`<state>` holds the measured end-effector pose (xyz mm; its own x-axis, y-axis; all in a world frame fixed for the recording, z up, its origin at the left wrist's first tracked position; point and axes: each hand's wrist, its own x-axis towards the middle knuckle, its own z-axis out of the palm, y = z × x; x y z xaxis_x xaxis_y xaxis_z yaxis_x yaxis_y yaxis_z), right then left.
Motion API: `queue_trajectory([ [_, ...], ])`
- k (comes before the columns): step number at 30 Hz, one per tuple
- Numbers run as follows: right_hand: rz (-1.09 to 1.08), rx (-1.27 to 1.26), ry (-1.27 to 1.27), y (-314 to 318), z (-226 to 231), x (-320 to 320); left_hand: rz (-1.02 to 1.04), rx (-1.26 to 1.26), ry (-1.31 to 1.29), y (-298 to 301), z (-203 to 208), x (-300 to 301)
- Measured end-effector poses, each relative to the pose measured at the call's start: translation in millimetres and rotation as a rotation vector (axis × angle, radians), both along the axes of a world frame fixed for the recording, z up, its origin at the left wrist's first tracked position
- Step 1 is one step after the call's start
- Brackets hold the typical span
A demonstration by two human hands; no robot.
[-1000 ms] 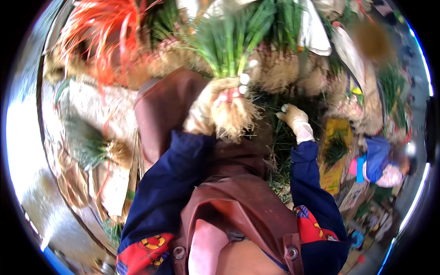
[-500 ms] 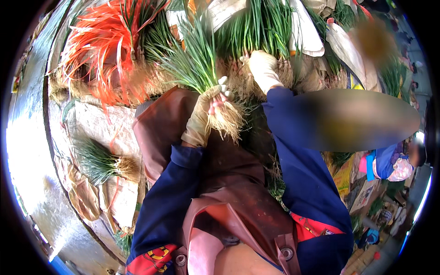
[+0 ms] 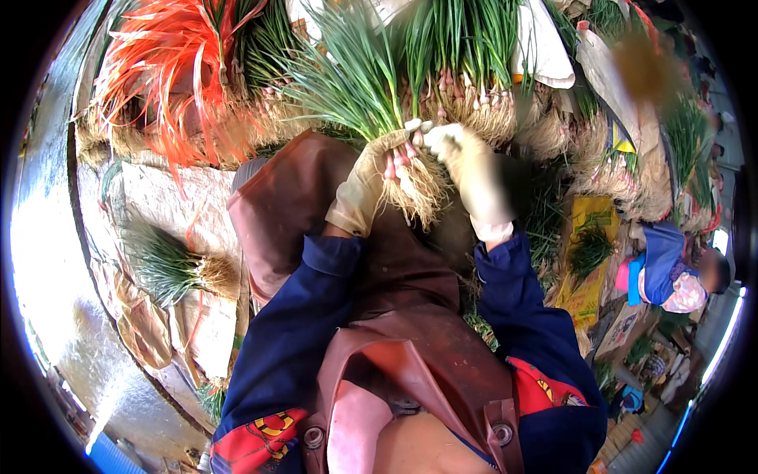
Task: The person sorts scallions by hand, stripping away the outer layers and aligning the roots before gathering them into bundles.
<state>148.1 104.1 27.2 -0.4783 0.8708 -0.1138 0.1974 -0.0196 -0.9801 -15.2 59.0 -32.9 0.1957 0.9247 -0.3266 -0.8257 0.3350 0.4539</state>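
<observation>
R fingers (image 3: 442,137) back fr. greens row (image 3: 478,79), now at held bunch (image 3: 383,109).

Bunch (image 3: 404,162): stems partly hidden inside left grip (image 3: 362,186); leaf tips hard to part from leaves behind. Right grip (image 3: 464,162): wrist blurred; whether fingertips touch bunch, cannot tell. Rear onions (image 3: 472,47) and red strips (image 3: 170,67): tops cut off by upper edge. Apron (image 3: 410,340): cut off by lower edge. Co-worker (image 3: 662,265): head blurred, hands too small to tell. Brown smudge (image 3: 636,67): hides whatever lies behind.
</observation>
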Motion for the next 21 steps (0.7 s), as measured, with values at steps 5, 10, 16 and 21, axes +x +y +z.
queue_trajectory([
  [5, -0.015, -0.889, 0.484, 57, -35, -24, -0.062, 0.088, -0.224, 7, -14, 1],
  [10, -0.090, -0.740, 0.453, 48, -54, -39, 0.121, -0.220, -0.140, -1, 1, 7],
  [16, 0.003, -0.340, -0.788, 53, -24, 26, -0.160, -0.237, 0.256, -18, 26, -1],
  [21, -0.194, -0.549, -0.128, 56, -41, 5, -0.118, 0.189, 0.144, -3, -107, 27],
])
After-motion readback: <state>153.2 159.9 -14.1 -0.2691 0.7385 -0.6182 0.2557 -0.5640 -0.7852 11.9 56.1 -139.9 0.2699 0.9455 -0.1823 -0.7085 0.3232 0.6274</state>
